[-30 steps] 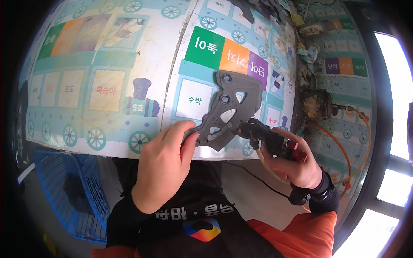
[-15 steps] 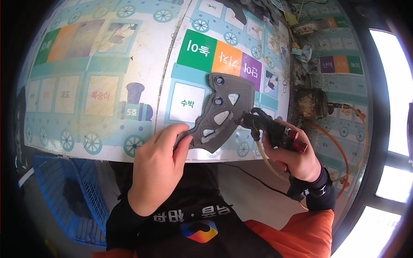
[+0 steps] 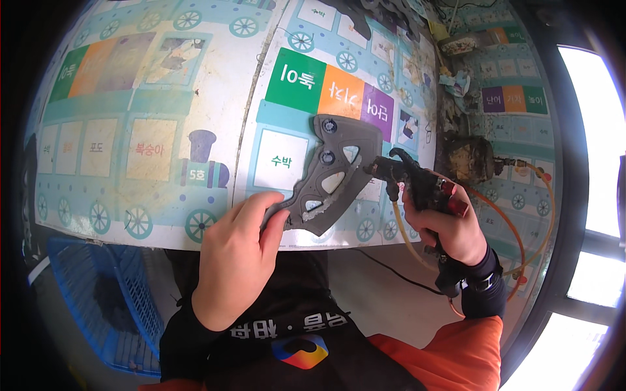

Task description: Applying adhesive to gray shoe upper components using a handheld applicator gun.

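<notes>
My left hand (image 3: 236,254) pinches the narrow lower-left end of a dark grey, flat, curved part (image 3: 362,140) between thumb and fingers. The part has several triangular cut-outs, two round sockets at its upper left, and a whitish streak along its lower middle. My right hand (image 3: 453,225) is wrapped round a grimy black spray gun (image 3: 417,182) with red knobs at its back. The gun's nozzle points left at the part's right edge, very close to it; whether they touch I cannot tell. A yellowish hose hangs below the gun.
The table (image 3: 91,130) has a printed train-pattern cover. Dark pieces (image 3: 345,16) lie at the far edge. A dirty pot-like container (image 3: 469,158) with an orange hose (image 3: 502,218) stands at the right. A blue plastic basket (image 3: 104,300) sits low at left.
The spray gun in my right hand has shifted slightly up and to the right, its nozzle now higher along the part's edge. My left hand keeps its hold on the part.
</notes>
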{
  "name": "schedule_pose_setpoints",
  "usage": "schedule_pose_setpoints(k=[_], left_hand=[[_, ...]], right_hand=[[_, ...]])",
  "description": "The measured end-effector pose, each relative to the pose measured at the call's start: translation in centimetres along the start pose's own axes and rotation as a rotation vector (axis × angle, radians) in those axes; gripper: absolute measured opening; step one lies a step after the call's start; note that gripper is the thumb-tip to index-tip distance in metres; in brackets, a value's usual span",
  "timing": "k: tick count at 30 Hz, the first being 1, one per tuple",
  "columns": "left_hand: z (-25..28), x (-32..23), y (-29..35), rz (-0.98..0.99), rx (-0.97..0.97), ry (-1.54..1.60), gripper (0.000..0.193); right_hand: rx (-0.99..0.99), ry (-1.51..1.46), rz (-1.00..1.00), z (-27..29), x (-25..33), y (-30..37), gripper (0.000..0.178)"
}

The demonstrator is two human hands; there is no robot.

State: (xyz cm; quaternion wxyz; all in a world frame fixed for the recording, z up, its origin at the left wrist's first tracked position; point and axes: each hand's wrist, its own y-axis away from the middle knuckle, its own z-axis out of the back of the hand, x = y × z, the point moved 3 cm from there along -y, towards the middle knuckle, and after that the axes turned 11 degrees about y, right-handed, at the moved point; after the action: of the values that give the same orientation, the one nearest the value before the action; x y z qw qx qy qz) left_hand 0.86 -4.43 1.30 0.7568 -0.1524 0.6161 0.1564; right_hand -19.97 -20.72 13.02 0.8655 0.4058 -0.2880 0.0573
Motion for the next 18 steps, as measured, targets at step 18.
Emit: schedule_pose_setpoints(k=[18], left_hand=[[-0.1,0.3,0.0,-0.029,-0.033,0.002,0.019]], right_hand=[[-0.052,0.027,0.055,0.3,0.7,-1.3,0.021]])
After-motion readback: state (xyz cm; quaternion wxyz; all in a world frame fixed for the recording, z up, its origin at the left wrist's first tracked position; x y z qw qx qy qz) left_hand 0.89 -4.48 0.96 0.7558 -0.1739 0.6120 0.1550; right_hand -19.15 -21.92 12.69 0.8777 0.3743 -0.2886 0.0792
